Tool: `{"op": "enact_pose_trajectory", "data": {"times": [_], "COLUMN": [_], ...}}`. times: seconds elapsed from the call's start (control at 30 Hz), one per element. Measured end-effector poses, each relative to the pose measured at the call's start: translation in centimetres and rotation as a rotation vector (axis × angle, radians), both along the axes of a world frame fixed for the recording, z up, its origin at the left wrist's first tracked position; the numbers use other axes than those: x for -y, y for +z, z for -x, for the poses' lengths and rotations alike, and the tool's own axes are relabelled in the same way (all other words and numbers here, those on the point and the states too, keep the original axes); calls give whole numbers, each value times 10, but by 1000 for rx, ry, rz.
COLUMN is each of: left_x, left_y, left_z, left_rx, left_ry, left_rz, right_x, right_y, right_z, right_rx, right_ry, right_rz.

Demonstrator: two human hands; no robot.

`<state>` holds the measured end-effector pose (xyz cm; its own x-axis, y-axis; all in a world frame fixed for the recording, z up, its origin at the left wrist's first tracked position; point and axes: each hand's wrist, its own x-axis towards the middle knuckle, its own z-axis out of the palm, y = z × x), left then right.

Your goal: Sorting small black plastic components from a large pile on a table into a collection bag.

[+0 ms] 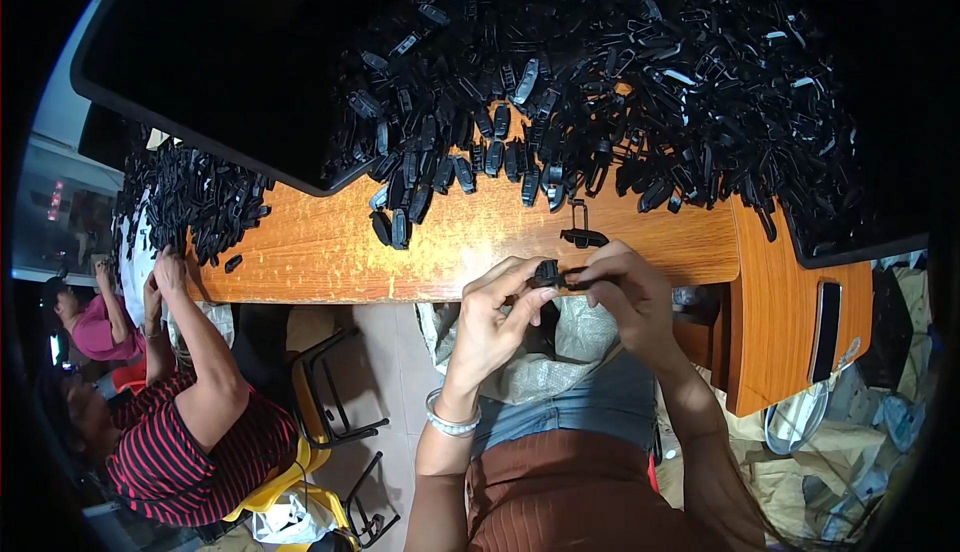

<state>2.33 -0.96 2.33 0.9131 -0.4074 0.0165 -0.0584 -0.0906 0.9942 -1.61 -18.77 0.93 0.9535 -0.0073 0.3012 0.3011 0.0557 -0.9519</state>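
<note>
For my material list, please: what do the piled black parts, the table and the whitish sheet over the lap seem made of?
Black parts: probably moulded plastic, glossy, with sharp highlights.
Table: wood or laminate, satin, showing orange grain and worn patches.
Whitish sheet: perhaps woven plastic, faintly shiny, with stiff creases.

No words or numbers can be read. Small pink-red marks (57, 198) show on the dark pane (88, 220) left of the worktop (325, 257), too tiny and blurry to make out.
</note>
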Motion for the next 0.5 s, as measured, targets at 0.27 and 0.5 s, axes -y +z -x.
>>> {"op": "enact_pose_trajectory", "data": {"times": [0.27, 0.5], "left_x": [-4, -3], "left_y": [10, 11], "left_z": [0, -1], "left_rx": [117, 294], "left_ry": [1, 42], "left_rz": [-83, -139], "right_x": [-2, -3], "right_y": [12, 5], "right_z": [-2, 0], "right_rx": [86, 180], "right_ry": [-41, -69], "right_rz": [457, 583]}}
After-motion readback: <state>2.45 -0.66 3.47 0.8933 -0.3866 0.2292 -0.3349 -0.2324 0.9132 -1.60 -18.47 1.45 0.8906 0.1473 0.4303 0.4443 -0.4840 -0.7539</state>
